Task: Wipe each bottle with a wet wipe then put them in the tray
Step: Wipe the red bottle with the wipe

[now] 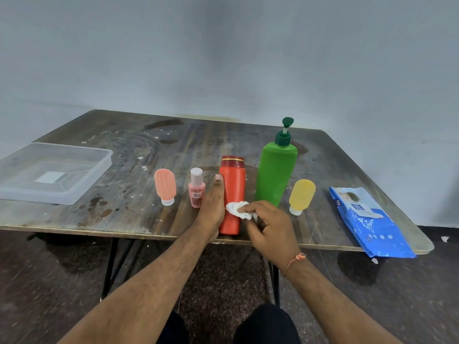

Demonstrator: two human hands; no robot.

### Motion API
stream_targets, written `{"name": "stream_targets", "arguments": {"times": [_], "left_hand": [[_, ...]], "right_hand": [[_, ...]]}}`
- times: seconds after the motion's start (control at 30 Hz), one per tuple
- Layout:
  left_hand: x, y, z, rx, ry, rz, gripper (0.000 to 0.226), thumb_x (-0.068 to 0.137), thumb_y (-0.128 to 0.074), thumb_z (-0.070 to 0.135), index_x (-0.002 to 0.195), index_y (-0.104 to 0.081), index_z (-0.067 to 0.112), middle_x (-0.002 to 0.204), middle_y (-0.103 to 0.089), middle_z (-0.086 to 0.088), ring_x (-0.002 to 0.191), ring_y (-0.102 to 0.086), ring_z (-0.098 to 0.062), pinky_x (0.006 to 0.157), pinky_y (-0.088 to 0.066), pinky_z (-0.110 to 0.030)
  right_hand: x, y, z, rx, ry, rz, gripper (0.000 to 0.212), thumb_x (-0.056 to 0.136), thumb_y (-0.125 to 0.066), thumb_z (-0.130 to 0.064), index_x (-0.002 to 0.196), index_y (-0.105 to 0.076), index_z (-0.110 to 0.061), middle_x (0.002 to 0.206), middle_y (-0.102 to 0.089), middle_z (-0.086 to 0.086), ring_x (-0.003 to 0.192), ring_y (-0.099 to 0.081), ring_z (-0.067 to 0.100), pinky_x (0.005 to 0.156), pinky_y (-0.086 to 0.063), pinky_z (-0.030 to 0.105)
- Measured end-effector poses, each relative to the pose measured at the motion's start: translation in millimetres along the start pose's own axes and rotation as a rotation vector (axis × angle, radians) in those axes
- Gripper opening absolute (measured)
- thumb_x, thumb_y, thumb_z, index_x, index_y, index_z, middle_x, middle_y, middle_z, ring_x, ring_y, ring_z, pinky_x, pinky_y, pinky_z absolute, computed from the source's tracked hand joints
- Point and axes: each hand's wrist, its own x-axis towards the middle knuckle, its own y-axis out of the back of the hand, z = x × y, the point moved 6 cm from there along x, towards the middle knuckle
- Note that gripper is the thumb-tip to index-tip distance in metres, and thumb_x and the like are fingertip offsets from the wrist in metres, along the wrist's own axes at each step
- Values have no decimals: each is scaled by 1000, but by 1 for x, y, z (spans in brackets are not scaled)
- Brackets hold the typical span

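A tall red bottle (233, 184) stands near the table's front edge. My left hand (213, 207) grips its left side, thumb up along the bottle. My right hand (268, 227) pinches a crumpled white wet wipe (236, 209) against the lower front of the red bottle. To its left stand a small pink bottle (197, 189) and a salmon squeeze tube (165, 186). A big green pump bottle (276, 167) and a yellow squeeze tube (301, 196) stand on its right. The clear plastic tray (82, 192) sits at the far left with nothing in it.
A blue pack of wet wipes (370, 222) lies at the table's right front corner, partly over the edge. The wooden table (173, 142) is stained and spotted. A grey wall rises behind it. Dark floor and my knees show below.
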Motion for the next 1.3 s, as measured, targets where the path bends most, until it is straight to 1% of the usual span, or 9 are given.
{"name": "stream_targets", "arguments": {"times": [0.1, 0.27, 0.33, 0.43, 0.5, 0.67, 1.0, 1.13, 1.3], "left_hand": [[-1, -2, 2, 56, -30, 4, 64, 107, -28, 67, 114, -66, 15, 92, -76, -15, 78, -77, -26, 72, -63, -40], [-2, -3, 7, 71, -58, 6, 66, 107, -28, 67, 118, -65, 14, 98, -76, -18, 80, -77, -27, 66, -62, -36], [-3, -3, 8, 68, -81, 26, 61, 107, -29, 66, 114, -66, 18, 100, -76, -13, 89, -76, -26, 74, -64, -38], [-2, -4, 5, 49, -68, 13, 86, 88, -36, 91, 125, -68, 20, 116, -76, -12, 109, -74, -28, 98, -61, -51], [2, -3, -3, 41, -37, 6, 93, 82, -38, 96, 126, -69, 20, 116, -77, -13, 110, -75, -30, 99, -60, -55], [0, -6, 3, -29, -28, -2, 59, 110, -31, 61, 119, -69, 17, 109, -79, -13, 104, -76, -29, 89, -63, -44], [-3, -8, -7, -78, 139, -169, 74, 110, -26, 61, 104, -76, 6, 94, -78, -15, 82, -75, -22, 81, -60, -37], [-6, -12, -8, -76, 138, -200, 72, 109, -28, 60, 112, -74, 5, 101, -77, -19, 90, -76, -24, 83, -62, -36], [-10, -15, -10, -81, 121, -239, 65, 109, -29, 59, 135, -68, 13, 127, -74, -20, 122, -70, -34, 107, -54, -47]], "right_hand": [[-14, -4, 4, 123, 4, -120, 21, 86, -77, -5, 102, -80, -19, 99, -74, -11, 89, -70, 2, 76, -53, 21], [-2, -7, 13, 195, -49, -206, 18, 85, -79, -10, 99, -82, -21, 95, -76, -12, 87, -73, 10, 75, -59, 34], [4, -8, 17, 213, -84, -174, 18, 87, -79, -12, 101, -82, -23, 95, -75, -12, 85, -73, 12, 72, -58, 36], [11, -10, 21, 239, -139, -72, 17, 90, -77, -16, 102, -82, -26, 97, -75, -11, 85, -72, 15, 73, -58, 42], [16, -11, 21, 254, -169, 1, 18, 92, -76, -16, 102, -81, -30, 98, -75, -11, 88, -72, 16, 76, -58, 44], [25, -13, 28, 295, -238, 114, 31, 93, -75, -8, 108, -80, -35, 106, -74, -15, 101, -71, 14, 87, -59, 45], [9, -18, 11, 187, -41, 33, 23, 80, -77, -12, 96, -81, -28, 86, -66, -11, 73, -65, 10, 64, -53, 31], [9, -13, 19, 185, -87, 169, 20, 91, -76, -24, 108, -81, -34, 88, -72, -10, 72, -67, 13, 62, -54, 37], [11, -4, 24, 269, -184, 306, 21, 96, -77, -18, 115, -81, -26, 110, -78, -14, 101, -74, 10, 85, -61, 39]]}}
